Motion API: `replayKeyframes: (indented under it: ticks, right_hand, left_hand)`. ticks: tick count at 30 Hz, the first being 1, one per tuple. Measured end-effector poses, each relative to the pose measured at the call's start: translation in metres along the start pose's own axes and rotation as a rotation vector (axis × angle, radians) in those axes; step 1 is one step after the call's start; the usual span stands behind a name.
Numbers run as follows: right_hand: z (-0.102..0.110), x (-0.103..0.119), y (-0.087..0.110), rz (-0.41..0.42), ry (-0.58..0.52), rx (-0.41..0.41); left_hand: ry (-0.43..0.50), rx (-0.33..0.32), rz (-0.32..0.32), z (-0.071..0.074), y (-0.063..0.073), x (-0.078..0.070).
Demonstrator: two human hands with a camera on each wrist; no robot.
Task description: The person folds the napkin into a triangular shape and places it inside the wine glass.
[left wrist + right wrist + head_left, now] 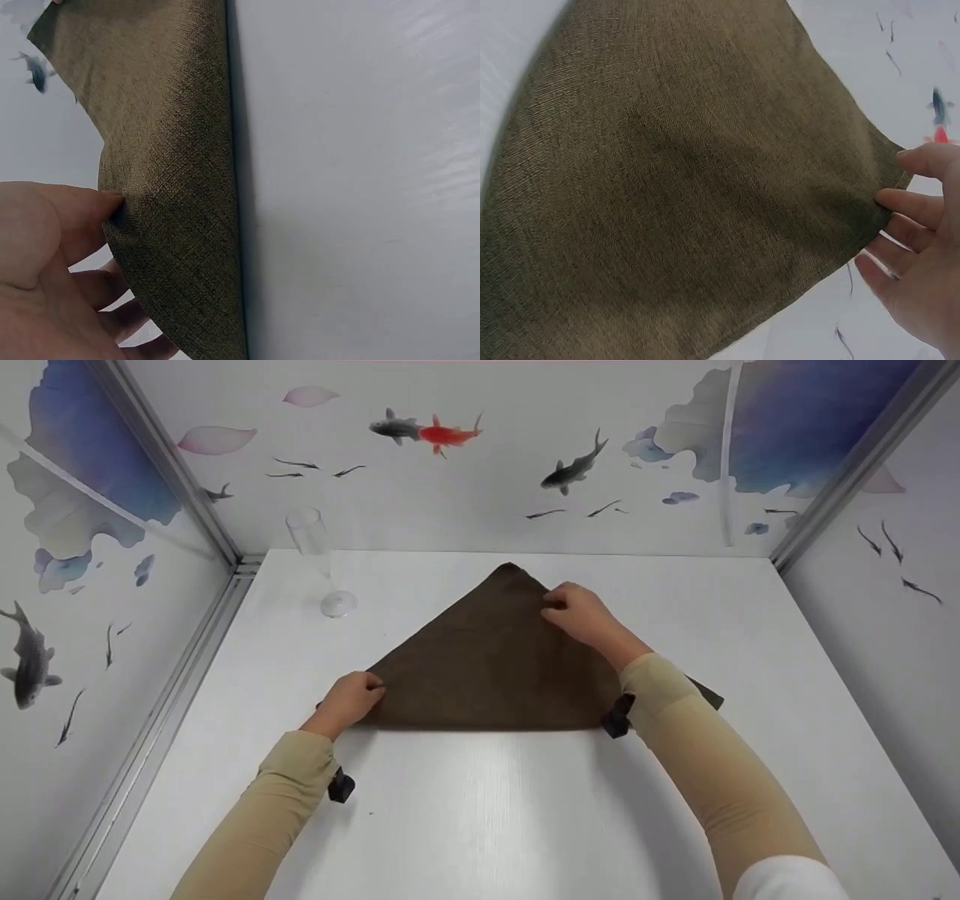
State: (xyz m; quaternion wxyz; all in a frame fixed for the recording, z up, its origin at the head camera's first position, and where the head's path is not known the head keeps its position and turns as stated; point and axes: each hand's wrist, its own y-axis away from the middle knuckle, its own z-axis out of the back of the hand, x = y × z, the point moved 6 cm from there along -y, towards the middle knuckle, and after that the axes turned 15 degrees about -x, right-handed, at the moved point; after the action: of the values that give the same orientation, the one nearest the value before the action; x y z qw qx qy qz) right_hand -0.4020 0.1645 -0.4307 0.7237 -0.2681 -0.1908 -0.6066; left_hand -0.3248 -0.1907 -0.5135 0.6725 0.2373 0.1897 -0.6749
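Observation:
A dark brown cloth napkin [480,660] lies folded into a triangle on the table, its apex toward the back wall and its long fold toward me. My left hand [349,703] pinches the slanting edge close to the left corner between thumb and fingers; in the left wrist view the woven cloth [172,165] bends up there. On the far right edge, below the apex, my right hand [583,615] pinches the cloth. The right wrist view shows the thumb and fingertips [889,199] at that edge. My right forearm covers part of the right side.
A clear stemmed glass [339,604] stands upright at the back left of the white table [480,810]. White panels with painted fish [574,469] close in the back and both sides. A black wrist camera [341,785] hangs under each sleeve.

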Motion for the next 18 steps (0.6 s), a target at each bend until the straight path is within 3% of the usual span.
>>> replayKeyframes:
  ticks: [5,12,18]
  right_hand:
    - [-0.005,-0.008,-0.01,0.046,0.093,0.022]
    - [-0.015,-0.019,-0.021,0.024,0.096,0.125]
    - [-0.02,-0.026,-0.025,0.043,0.137,0.132]
  left_hand:
    - [-0.033,-0.011,-0.022,0.0,-0.007,-0.002]
    - [-0.078,-0.03,-0.006,0.004,-0.017,-0.005]
    - [-0.116,-0.036,0.006,0.004,-0.02,-0.006]
